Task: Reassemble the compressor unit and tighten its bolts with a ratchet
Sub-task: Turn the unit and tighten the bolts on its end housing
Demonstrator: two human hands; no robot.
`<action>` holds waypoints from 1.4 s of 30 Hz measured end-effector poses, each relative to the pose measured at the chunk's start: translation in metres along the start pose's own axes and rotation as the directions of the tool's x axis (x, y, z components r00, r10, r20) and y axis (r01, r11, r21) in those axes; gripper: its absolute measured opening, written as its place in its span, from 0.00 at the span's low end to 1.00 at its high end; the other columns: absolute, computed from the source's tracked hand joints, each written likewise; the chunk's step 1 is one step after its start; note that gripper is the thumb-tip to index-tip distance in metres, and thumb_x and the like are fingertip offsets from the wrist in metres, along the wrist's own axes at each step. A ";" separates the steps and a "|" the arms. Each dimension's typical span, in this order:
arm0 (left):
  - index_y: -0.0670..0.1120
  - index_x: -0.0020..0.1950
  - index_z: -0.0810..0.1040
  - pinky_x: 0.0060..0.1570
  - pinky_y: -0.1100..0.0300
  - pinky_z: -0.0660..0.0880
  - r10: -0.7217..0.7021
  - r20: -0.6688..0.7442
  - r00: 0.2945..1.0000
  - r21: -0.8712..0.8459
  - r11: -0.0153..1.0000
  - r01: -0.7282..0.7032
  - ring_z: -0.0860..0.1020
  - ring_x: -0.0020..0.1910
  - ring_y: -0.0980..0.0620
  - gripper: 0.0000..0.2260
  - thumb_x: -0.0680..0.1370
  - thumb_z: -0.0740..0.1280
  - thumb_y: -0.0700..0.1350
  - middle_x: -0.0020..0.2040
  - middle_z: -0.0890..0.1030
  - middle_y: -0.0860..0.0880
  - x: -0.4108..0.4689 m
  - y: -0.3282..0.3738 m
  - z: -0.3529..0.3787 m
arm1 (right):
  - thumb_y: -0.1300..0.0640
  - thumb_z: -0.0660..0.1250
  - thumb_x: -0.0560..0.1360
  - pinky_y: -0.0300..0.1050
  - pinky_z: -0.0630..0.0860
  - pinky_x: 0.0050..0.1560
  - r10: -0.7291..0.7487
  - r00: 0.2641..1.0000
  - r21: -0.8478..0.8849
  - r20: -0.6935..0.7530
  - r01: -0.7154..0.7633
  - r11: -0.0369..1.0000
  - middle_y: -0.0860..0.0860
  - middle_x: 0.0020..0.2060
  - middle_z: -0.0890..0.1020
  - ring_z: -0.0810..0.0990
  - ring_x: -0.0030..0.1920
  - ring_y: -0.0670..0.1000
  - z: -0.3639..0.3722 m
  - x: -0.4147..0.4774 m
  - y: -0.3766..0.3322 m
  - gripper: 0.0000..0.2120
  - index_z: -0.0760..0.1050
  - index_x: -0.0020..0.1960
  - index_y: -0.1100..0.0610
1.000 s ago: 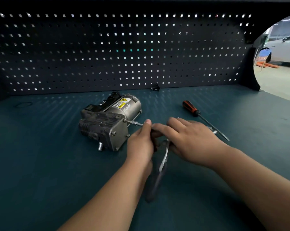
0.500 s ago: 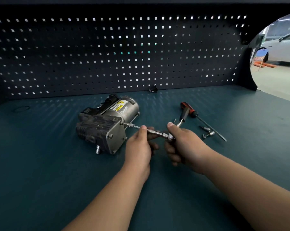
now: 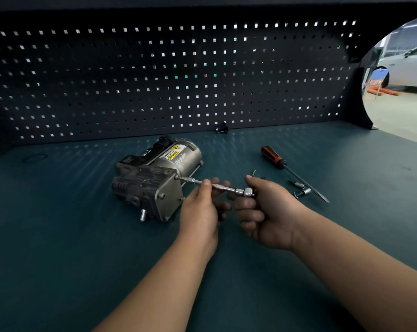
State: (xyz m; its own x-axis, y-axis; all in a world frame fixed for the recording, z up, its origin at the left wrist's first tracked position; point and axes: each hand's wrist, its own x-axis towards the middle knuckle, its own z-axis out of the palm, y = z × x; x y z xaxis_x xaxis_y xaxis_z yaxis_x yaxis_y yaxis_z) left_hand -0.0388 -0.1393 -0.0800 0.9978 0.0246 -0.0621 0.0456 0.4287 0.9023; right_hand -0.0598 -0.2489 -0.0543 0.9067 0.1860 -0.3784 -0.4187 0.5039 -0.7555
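Observation:
The compressor unit (image 3: 154, 178), a silver cylinder with a yellow label and a dark ribbed block, lies on the green bench mat. A ratchet with a long extension bar (image 3: 220, 187) reaches to a bolt (image 3: 176, 177) on the unit's end plate. My left hand (image 3: 200, 207) pinches the extension bar near its middle. My right hand (image 3: 265, 209) grips the ratchet at its head (image 3: 247, 192); the handle is hidden in the fist.
An orange-and-black screwdriver (image 3: 291, 171) lies to the right, with loose bolts (image 3: 300, 189) beside its shaft and one small screw (image 3: 253, 173) behind my right hand. A small dark clip (image 3: 221, 128) sits at the foot of the pegboard (image 3: 178, 80). The bench opens on the right.
The ratchet handle swung up from pointing toward me. My right hand went from lying over the tool to gripping it at the head. My left hand stayed on the extension bar.

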 end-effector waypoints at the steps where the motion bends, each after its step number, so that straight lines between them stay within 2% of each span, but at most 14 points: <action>1: 0.48 0.46 0.76 0.27 0.63 0.66 -0.002 0.007 1.000 0.008 1.000 0.001 0.72 0.23 0.57 0.09 0.82 0.57 0.46 0.37 0.84 0.53 0.000 0.000 -0.001 | 0.43 0.50 0.81 0.37 0.61 0.16 0.028 0.999 -0.011 0.019 -0.028 1.000 0.46 0.20 0.63 0.57 0.16 0.45 0.001 -0.002 0.000 0.19 0.68 0.40 0.54; 5: 0.46 0.43 0.75 0.24 0.65 0.66 0.006 -0.009 1.000 0.040 0.999 -0.006 0.71 0.22 0.57 0.09 0.81 0.59 0.45 0.35 0.83 0.52 0.003 -0.001 -0.003 | 0.42 0.53 0.80 0.42 0.69 0.26 -0.178 0.984 -0.465 -0.018 0.150 0.872 0.47 0.24 0.69 0.65 0.21 0.48 -0.007 -0.002 0.002 0.20 0.71 0.44 0.58; 7: 0.45 0.41 0.76 0.24 0.65 0.66 0.004 -0.033 0.999 0.047 0.999 -0.003 0.70 0.22 0.57 0.10 0.81 0.60 0.45 0.31 0.81 0.53 0.005 -0.002 -0.003 | 0.43 0.54 0.79 0.46 0.73 0.41 -0.493 0.858 -0.904 0.142 0.316 0.289 0.45 0.33 0.75 0.76 0.35 0.51 -0.019 -0.003 0.001 0.20 0.70 0.62 0.55; 9: 0.43 0.41 0.77 0.27 0.64 0.68 -0.005 -0.030 1.000 0.040 0.999 0.007 0.72 0.25 0.56 0.11 0.81 0.61 0.45 0.31 0.80 0.51 0.005 -0.003 -0.003 | 0.42 0.53 0.76 0.46 0.72 0.48 -0.484 0.740 -0.870 0.467 0.285 -0.403 0.45 0.48 0.78 0.77 0.52 0.51 -0.028 -0.006 -0.004 0.24 0.61 0.71 0.48; 11: 0.42 0.40 0.77 0.27 0.63 0.68 -0.021 -0.027 0.999 0.011 1.000 0.021 0.72 0.25 0.55 0.12 0.80 0.62 0.45 0.30 0.78 0.49 0.005 -0.003 -0.004 | 0.45 0.55 0.76 0.46 0.71 0.51 -0.395 0.705 -0.746 0.590 0.288 -0.601 0.46 0.58 0.76 0.75 0.58 0.50 -0.034 -0.007 -0.006 0.24 0.60 0.71 0.47; 13: 0.44 0.39 0.77 0.24 0.65 0.66 -0.033 -0.033 0.999 0.008 0.999 0.033 0.71 0.23 0.56 0.12 0.80 0.62 0.46 0.30 0.77 0.49 0.005 -0.003 -0.005 | 0.49 0.58 0.79 0.45 0.71 0.51 -0.442 0.726 -0.834 0.527 0.342 -0.434 0.47 0.57 0.77 0.76 0.55 0.49 -0.032 -0.005 0.000 0.20 0.61 0.69 0.48; 16: 0.46 0.42 0.76 0.24 0.64 0.65 -0.033 -0.018 0.999 0.006 0.999 0.033 0.72 0.22 0.56 0.10 0.80 0.61 0.47 0.34 0.80 0.50 0.004 -0.001 -0.005 | 0.47 0.54 0.81 0.44 0.71 0.33 -0.379 0.921 -0.657 0.089 0.340 0.673 0.47 0.29 0.73 0.71 0.27 0.48 -0.011 -0.001 0.007 0.10 0.71 0.53 0.51; 18: 0.47 0.44 0.76 0.25 0.64 0.65 -0.026 0.005 1.000 0.013 1.000 0.026 0.72 0.23 0.56 0.10 0.81 0.59 0.46 0.35 0.82 0.52 0.003 0.000 -0.004 | 0.43 0.50 0.81 0.38 0.64 0.21 -0.089 0.996 -0.170 -0.004 0.087 0.982 0.47 0.21 0.63 0.59 0.18 0.46 -0.002 0.002 0.003 0.19 0.68 0.40 0.53; 24: 0.46 0.47 0.76 0.24 0.65 0.66 -0.048 0.014 0.999 0.005 0.999 0.048 0.72 0.23 0.56 0.09 0.82 0.57 0.44 0.39 0.85 0.52 0.001 0.000 -0.003 | 0.43 0.52 0.81 0.41 0.67 0.26 -0.185 0.982 -0.467 -0.032 0.149 0.872 0.49 0.23 0.68 0.63 0.21 0.49 -0.008 -0.001 0.003 0.20 0.64 0.36 0.54; 29: 0.43 0.42 0.78 0.23 0.65 0.66 -0.022 -0.018 1.000 0.031 0.999 0.023 0.70 0.23 0.56 0.11 0.81 0.60 0.45 0.32 0.82 0.51 -0.003 0.000 -0.001 | 0.44 0.53 0.78 0.46 0.71 0.49 -0.516 0.735 -0.884 0.440 0.251 -0.396 0.43 0.50 0.75 0.74 0.54 0.49 -0.028 -0.009 -0.004 0.24 0.58 0.73 0.47; 33: 0.38 0.49 0.79 0.21 0.66 0.65 -0.040 -0.025 0.999 0.030 0.999 0.040 0.68 0.22 0.55 0.13 0.81 0.61 0.46 0.26 0.78 0.52 -0.002 0.001 0.000 | 0.49 0.57 0.78 0.49 0.75 0.47 -0.496 0.654 -0.745 0.572 0.160 -0.648 0.47 0.58 0.69 0.70 0.61 0.51 -0.027 -0.010 -0.004 0.26 0.55 0.74 0.46; 36: 0.42 0.44 0.79 0.24 0.64 0.66 -0.044 -0.034 0.998 0.043 0.998 0.046 0.68 0.23 0.54 0.11 0.81 0.61 0.46 0.28 0.79 0.51 0.000 -0.001 0.000 | 0.49 0.58 0.79 0.49 0.74 0.50 -0.517 0.670 -0.795 0.533 0.188 -0.577 0.46 0.59 0.71 0.72 0.60 0.50 -0.030 -0.004 -0.001 0.23 0.57 0.72 0.46; 40: 0.45 0.48 0.77 0.26 0.63 0.66 -0.058 0.019 0.998 -0.005 0.998 0.058 0.70 0.23 0.54 0.10 0.82 0.57 0.44 0.40 0.82 0.50 -0.001 -0.001 -0.001 | 0.51 0.61 0.79 0.54 0.74 0.40 -0.544 0.828 -0.818 0.138 0.405 0.409 0.41 0.32 0.76 0.74 0.32 0.48 -0.022 0.004 0.007 0.12 0.69 0.60 0.53; 42: 0.45 0.49 0.77 0.26 0.63 0.66 -0.049 0.036 0.998 -0.014 0.999 0.049 0.72 0.23 0.54 0.10 0.82 0.56 0.43 0.41 0.83 0.50 -0.001 0.000 -0.002 | 0.53 0.62 0.79 0.50 0.73 0.31 -0.457 0.882 -0.681 0.110 0.402 0.612 0.47 0.30 0.73 0.70 0.25 0.47 -0.020 0.005 0.006 0.06 0.71 0.55 0.51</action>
State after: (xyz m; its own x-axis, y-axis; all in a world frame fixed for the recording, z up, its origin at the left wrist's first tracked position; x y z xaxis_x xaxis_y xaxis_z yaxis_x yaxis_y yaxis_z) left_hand -0.0394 -0.1375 -0.0804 0.9955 -0.0289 -0.0904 0.0938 0.4423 0.8919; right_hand -0.0590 -0.2614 -0.0711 0.9971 0.0268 0.0706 0.0745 -0.1913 -0.9787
